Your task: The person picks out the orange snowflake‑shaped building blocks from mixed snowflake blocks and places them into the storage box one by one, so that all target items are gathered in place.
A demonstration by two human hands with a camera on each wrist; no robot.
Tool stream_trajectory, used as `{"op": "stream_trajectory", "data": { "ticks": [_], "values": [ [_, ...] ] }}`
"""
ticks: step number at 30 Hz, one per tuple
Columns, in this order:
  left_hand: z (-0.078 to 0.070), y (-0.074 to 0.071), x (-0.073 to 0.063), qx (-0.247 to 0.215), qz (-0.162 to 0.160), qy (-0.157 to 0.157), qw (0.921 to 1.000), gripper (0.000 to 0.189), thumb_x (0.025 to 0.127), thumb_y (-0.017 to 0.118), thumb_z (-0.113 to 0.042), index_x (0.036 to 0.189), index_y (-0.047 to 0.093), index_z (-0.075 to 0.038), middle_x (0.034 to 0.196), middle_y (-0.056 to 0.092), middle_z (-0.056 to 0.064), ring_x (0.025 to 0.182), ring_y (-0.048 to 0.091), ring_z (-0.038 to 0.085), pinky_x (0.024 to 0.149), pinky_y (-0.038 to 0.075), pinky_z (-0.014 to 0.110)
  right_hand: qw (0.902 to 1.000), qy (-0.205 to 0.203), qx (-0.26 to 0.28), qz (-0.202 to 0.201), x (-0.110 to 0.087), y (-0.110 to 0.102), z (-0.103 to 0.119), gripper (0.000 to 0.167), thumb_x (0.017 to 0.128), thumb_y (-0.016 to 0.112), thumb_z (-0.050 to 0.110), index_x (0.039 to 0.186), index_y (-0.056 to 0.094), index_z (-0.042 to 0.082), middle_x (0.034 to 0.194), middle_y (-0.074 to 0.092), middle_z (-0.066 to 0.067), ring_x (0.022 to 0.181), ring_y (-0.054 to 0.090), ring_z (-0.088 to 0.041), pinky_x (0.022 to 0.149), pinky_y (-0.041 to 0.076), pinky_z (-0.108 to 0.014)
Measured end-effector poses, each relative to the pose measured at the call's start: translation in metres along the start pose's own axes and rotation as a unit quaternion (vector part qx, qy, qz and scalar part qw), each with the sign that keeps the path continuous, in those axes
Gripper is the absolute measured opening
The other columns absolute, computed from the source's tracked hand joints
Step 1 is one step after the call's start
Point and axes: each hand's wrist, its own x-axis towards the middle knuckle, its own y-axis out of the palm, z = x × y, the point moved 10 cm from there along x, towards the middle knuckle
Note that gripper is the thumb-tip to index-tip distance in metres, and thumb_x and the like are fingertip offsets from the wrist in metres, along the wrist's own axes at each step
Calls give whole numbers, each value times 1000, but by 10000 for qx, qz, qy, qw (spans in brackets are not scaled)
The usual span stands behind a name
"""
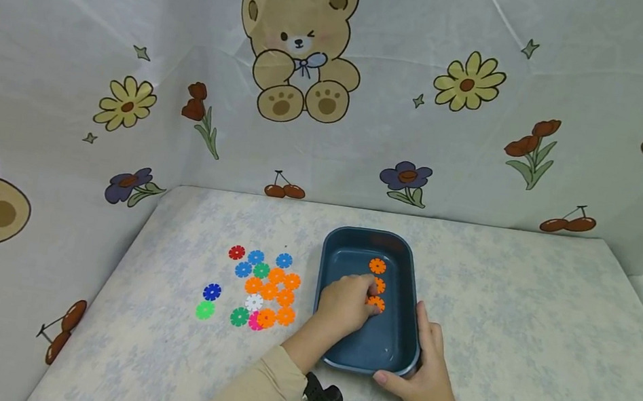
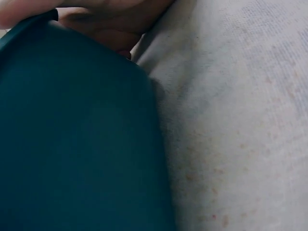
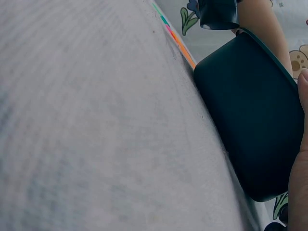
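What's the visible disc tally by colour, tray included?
Orange discs: 10 (7 on the table, 3 in the tray)
Light blue discs: 3
Dark green discs: 2
Light green disc: 1
Dark blue disc: 1
Red disc: 1
White disc: 1
Pink disc: 1
Total: 20
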Motion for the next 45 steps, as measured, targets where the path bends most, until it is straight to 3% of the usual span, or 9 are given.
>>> {"op": "stream_trajectory", "data": {
  "ticks": [6,12,19,24,28,33,36,40,45],
  "values": [
    [-6,-19,-7,-748,-277,186,9966,22,86,78,-28,102,67,-17,71,58,-8,58,51,4,52,41,20,10000,-24,-60,30,1,0,2,135,50,97,14,158,18,4,122,42,-14,110,39,-4,93,32,-4],
    [-10,-49,-21,-1250,-434,331,9907,24,89,75,-30,107,68,-16,83,62,-6,69,54,5,58,44,18,9997,8,-221,-60,-1,-1,-1,133,52,97,17,157,17,2,122,42,-21,109,37,-5,91,30,-4],
    [12,-79,-39,-1590,-378,-17,9866,26,89,75,-34,110,66,-22,91,63,-5,68,53,10,58,45,23,9998,161,-122,29,-1,-1,-5,138,50,97,18,159,13,10,127,41,-21,111,35,-6,92,29,-5],
    [46,-100,-54,-1844,-370,-327,9816,31,89,74,-34,116,65,-21,95,63,-4,60,53,15,53,46,28,9990,361,-151,222,-1,2,-6,145,47,99,20,160,8,17,130,40,-16,113,33,-3,95,27,-5],
    [98,-108,-64,-1919,-567,-857,9760,32,89,75,-31,117,65,-21,99,64,-2,52,51,19,49,45,30,9979,434,-280,381,0,5,-6,148,46,100,22,160,6,18,132,40,-15,112,33,-2,96,27,-4],
    [173,-100,-73,-1287,-670,-1518,9777,36,87,77,-29,119,65,-16,99,66,3,60,54,18,54,45,28,9974,442,-390,419,0,7,-5,148,47,100,20,160,5,18,133,40,-16,112,34,-2,96,27,-4],
    [204,-90,-77,-913,-496,-1828,9776,38,87,77,-29,120,65,-15,98,66,3,73,57,16,61,46,28,9977,409,-384,384,0,7,-4,148,47,100,19,160,5,18,134,40,-16,113,33,-2,96,26,-3],
    [220,-83,-79,-876,-322,-2003,9753,37,87,77,-28,119,64,-15,96,64,3,74,56,19,64,45,29,9984,323,-327,334,0,7,-4,148,47,100,17,160,5,17,133,40,-17,113,33,-2,96,26,-3],
    [214,-82,-76,-838,-254,-1894,9780,34,87,77,-27,116,65,-14,91,61,2,72,53,18,62,42,28,9987,334,-238,288,-1,7,-5,146,48,100,15,160,5,17,134,39,-17,115,34,-2,97,26,-2]
  ]
}}
